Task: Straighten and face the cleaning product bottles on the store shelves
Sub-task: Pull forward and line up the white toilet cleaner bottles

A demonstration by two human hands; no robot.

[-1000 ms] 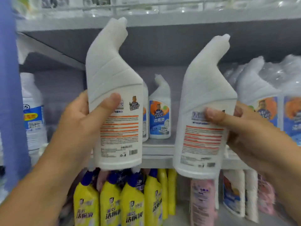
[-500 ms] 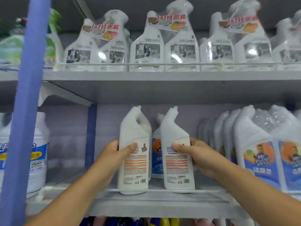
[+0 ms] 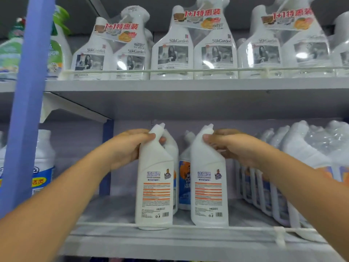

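Observation:
Two white angled-neck toilet cleaner bottles stand upright at the front of the middle shelf (image 3: 188, 241), back labels with orange text bars facing me. My left hand (image 3: 128, 146) grips the neck of the left bottle (image 3: 154, 188). My right hand (image 3: 230, 146) grips the neck of the right bottle (image 3: 208, 190). Behind them stand more of the same bottles (image 3: 185, 178) with blue and orange front labels showing.
A row of shrink-wrapped matching bottles (image 3: 294, 167) fills the shelf's right side. A large white jug (image 3: 43, 163) stands at left behind a blue upright post (image 3: 28, 110). Twin-packed spray bottles (image 3: 192, 52) line the upper shelf behind a wire rail.
Both bottles went from held in the air to standing on the middle shelf. My hands then slid up from the bottles' bodies to their necks.

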